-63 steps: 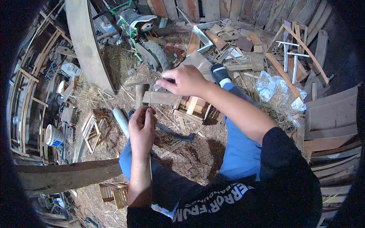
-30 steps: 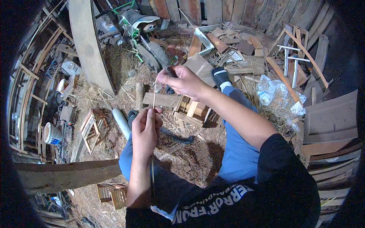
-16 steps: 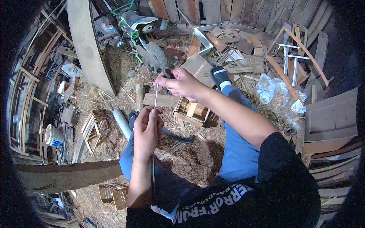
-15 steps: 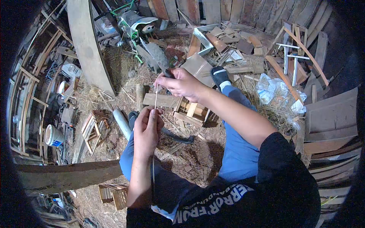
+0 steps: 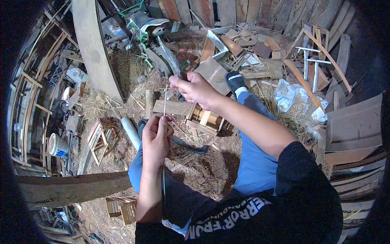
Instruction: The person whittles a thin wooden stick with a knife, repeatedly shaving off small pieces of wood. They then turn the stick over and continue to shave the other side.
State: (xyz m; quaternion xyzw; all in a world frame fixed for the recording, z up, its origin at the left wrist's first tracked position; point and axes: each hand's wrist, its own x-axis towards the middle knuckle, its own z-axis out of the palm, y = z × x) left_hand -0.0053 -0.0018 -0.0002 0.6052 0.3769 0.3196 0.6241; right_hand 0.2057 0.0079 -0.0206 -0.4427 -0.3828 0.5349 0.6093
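Observation:
My left hand point(image 5: 157, 132) pinches a thin wooden stick point(image 5: 165, 101), whose upper end rises toward my other hand and whose lower part runs down beside my forearm. My right hand point(image 5: 195, 89) is wrapped round the handle of a large blade point(image 5: 170, 56) that points up and away. A small gap separates the right hand from the stick's tip. Below the right hand, a small slatted wooden box point(image 5: 205, 118) rests on the ground between my legs, beside a flat board point(image 5: 174, 107). A dark curved object point(image 5: 189, 147) lies under my left hand.
Another small wooden frame point(image 5: 101, 138) stands at left, near a grey pipe point(image 5: 130, 132) and a white bucket point(image 5: 57, 145). A slatted piece point(image 5: 122, 209) sits lower left. Wood scraps point(image 5: 248, 44) and plastic bags point(image 5: 290, 95) lie at upper right.
My right hand has moved slightly, away from the stick's tip, and the blade has swung to a more upright angle. My left hand has barely moved and still holds the stick.

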